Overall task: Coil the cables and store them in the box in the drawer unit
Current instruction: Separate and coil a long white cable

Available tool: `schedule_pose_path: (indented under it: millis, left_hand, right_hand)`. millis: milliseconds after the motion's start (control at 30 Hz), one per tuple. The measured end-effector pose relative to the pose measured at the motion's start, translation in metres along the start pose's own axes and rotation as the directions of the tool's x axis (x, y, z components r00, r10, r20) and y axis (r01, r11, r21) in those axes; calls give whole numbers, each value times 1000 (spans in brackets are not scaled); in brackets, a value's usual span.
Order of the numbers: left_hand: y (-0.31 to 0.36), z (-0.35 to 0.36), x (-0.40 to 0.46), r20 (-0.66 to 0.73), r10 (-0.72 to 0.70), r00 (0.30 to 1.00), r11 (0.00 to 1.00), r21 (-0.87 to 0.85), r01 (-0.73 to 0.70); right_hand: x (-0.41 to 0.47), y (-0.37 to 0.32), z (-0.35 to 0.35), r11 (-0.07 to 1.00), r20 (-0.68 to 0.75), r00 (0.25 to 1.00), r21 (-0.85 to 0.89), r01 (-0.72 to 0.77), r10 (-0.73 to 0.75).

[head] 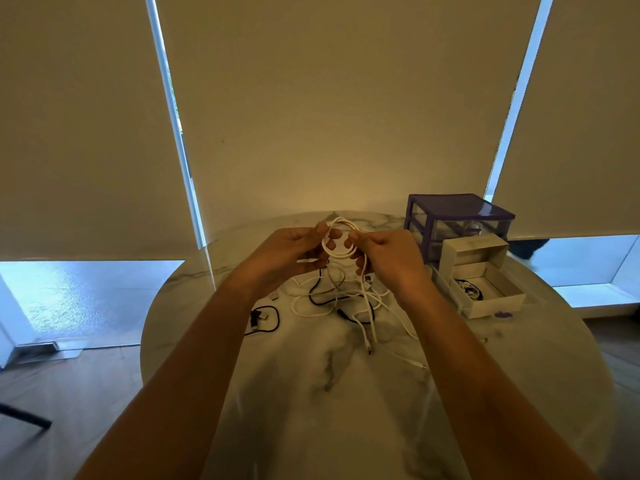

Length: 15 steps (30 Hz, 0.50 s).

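1. Cable (260, 318), black and coiled small, lies left on the table (311, 393).
2. We see the left hand (291, 252) curled around one side of a white coil (337, 237), raised above the table.
3. The right hand (388, 258) pinches the coil's other side; its loose end hangs into a tangle (349, 303) of white and black cables.
4. Just right, an open box (485, 289) holds a dark coiled cable (469, 289).
5. Behind it stands the purple drawer unit (453, 220).

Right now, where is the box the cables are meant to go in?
The open white box sits on the right of the marble table, in front of the purple drawer unit, just past the right hand.
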<state>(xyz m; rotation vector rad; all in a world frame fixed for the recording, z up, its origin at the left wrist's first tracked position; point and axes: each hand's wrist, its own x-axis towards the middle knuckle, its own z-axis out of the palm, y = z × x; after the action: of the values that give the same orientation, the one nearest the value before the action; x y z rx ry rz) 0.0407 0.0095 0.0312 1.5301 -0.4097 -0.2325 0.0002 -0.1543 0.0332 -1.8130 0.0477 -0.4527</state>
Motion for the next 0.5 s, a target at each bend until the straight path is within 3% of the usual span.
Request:
schedule_pose_path:
  millis: [133, 333, 500]
  left_hand:
    - [-1, -4, 2, -29, -10, 1000, 999, -34, 9]
    - [0, 0, 13, -183, 91, 979, 993, 91, -75]
    - [1, 5, 19, -138, 92, 986, 996, -8, -94]
  right_hand:
    - [5, 1, 3, 990, -19, 998, -128, 54, -57]
    - [12, -2, 11, 944, -98, 985, -313, 104, -141]
    - [25, -8, 13, 941, -135, 976, -318, 119, -169]
